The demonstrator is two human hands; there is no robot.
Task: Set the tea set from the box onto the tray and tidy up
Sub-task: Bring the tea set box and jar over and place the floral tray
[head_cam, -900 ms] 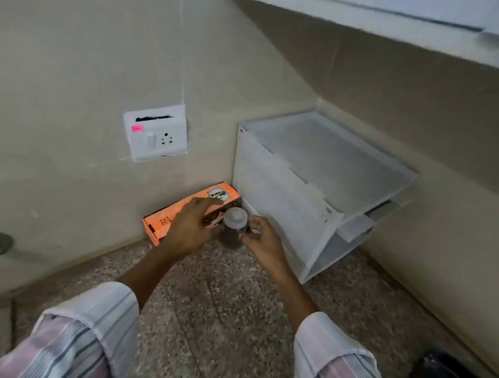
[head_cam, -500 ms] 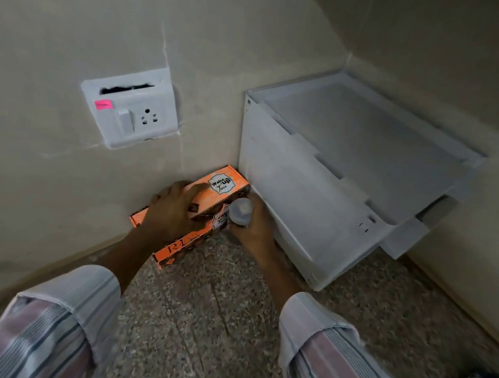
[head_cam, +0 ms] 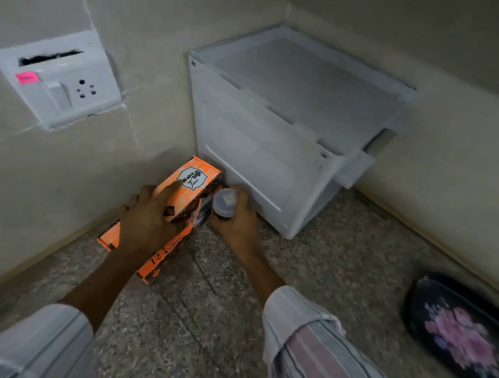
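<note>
An orange tea box [head_cam: 192,180] lies on the speckled counter [head_cam: 199,321], angled along the left wall toward the corner. My left hand [head_cam: 151,219] lies on top of it, fingers spread and gripping its upper face. Just right of the box, my right hand [head_cam: 236,218] is wrapped around a small jar with a grey lid [head_cam: 225,201], pressed between the box and the white storage box [head_cam: 278,124]. A dark tray with pink flowers [head_cam: 465,340] lies at the right edge, partly cut off.
The white storage box fills the corner, its front opening facing right. A white wall socket with a pink sticker [head_cam: 57,82] is on the left wall. Walls close the counter on the left and back.
My view has moved closer and tilted down. My left hand has settled flat on the orange box. My right hand has closed around the jar, tight against the box. The tray shows more at the right.
</note>
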